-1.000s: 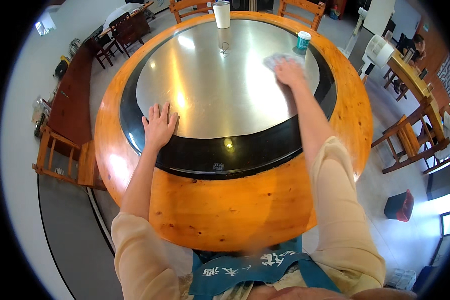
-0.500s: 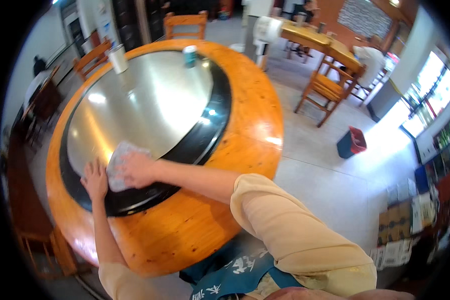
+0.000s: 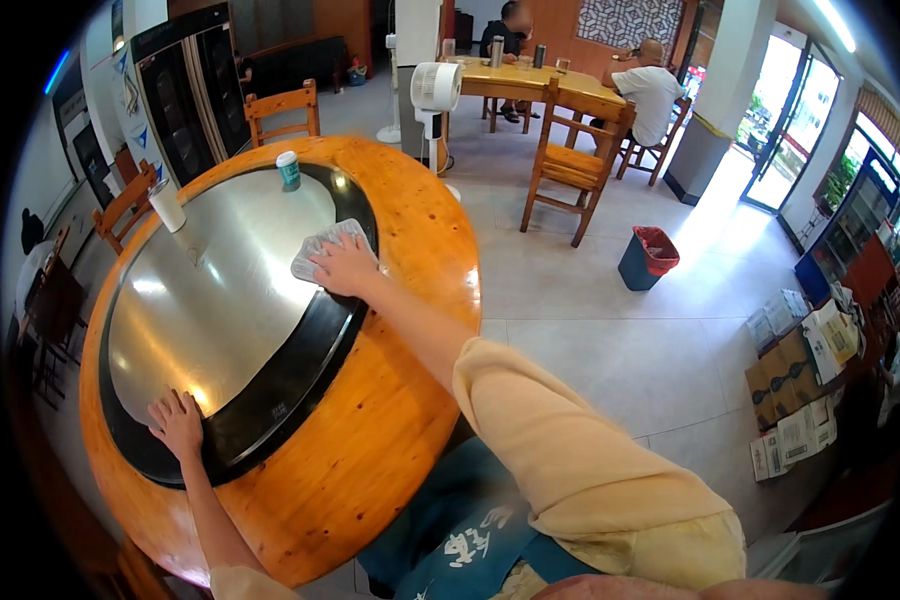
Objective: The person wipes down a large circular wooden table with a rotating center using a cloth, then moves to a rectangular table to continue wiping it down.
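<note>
Basically, the biggest item is the round wooden table (image 3: 430, 260), orange-brown & glossy, on the L of the view. Past its far R edge, across the tiled floor, is a 2nd table (image 3: 515, 76), also wooden, w/ ppl seated there. A black ring (image 3: 275, 407) runs inside the tabletop's wooden rim, w/ a shiny steel disc (image 3: 220, 310) in the middle of it. Wooden chairs next: one (image 3: 282, 100) just past the tabletop's far edge, another (image 3: 125, 200) past the far L edge, a third (image 3: 573, 163) on the floor nr the 2nd table. White fan (image 3: 437, 88) stands just beyond the far R edge. Teal apron (image 3: 420, 525) w/ white lettering is at the tabletop's near R edge, under a tan sleeve (image 3: 580, 450). Dark bin (image 3: 642, 265) w/ red liner sits on the floor, well apart from the R edge. Pale grey cloth (image 3: 308, 264) lies across the steel disc's R edge, partly on the black ring. Right hand (image 3: 345, 267) is flat on it, palm down, fingers spread; can't tell if the fingertips pinch any fabric. Left hand (image 3: 177, 425) is at the disc's near L edge, palm down, bare fingers spread on the steel. Tall white cup (image 3: 168, 207) stands nr the tabletop's far L edge; smaller teal cup (image 3: 289, 172), white lid, is on the disc nr its far edge.
</note>
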{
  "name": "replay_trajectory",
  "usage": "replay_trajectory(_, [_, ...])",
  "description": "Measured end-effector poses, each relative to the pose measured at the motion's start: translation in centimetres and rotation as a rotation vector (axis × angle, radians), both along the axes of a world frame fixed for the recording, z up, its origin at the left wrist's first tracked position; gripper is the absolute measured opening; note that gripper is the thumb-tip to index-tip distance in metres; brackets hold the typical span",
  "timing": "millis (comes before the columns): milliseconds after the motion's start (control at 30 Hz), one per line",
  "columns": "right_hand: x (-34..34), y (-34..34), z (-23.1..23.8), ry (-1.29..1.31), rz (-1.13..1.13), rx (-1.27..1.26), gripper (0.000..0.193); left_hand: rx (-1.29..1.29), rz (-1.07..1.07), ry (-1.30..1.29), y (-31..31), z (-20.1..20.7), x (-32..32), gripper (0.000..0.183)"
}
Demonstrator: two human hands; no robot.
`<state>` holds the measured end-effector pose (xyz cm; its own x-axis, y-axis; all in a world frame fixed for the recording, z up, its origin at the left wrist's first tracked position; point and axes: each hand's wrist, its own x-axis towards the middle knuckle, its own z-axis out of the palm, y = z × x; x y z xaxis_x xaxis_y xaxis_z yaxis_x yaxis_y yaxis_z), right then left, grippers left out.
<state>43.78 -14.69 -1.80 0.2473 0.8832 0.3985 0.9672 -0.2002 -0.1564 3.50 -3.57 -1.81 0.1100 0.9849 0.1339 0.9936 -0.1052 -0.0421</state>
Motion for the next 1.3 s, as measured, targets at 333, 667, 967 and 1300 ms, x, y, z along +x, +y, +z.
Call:
replay_trajectory(333, [-11.3, -3.2, -1.9, 0.055, 0.470, 0.097, 0.044, 0.025, -0.019, 0.002, -1.0, -0.9, 2.4, 0.062])
replay_trajectory(667, [-12.5, -5.0, -0.4, 0.063, 0.659, 0.029, 0.038, 0.021, -0.023, 0.030, -2.1, -0.9, 3.3, 0.062])
replay_trajectory(967, [-9.3, -4.6, -0.6, 0.108, 0.479, 0.150, 0.038, 0.033, -0.135, 0.073, -4.7, -0.4, 7.1, 0.061])
replay_trajectory(1300, [-9.4, -3.2, -0.8, 0.199, 0.696, 0.291, 0.073, 0.067, -0.531, -0.344, -5.2, -1.6, 13.5, 0.055])
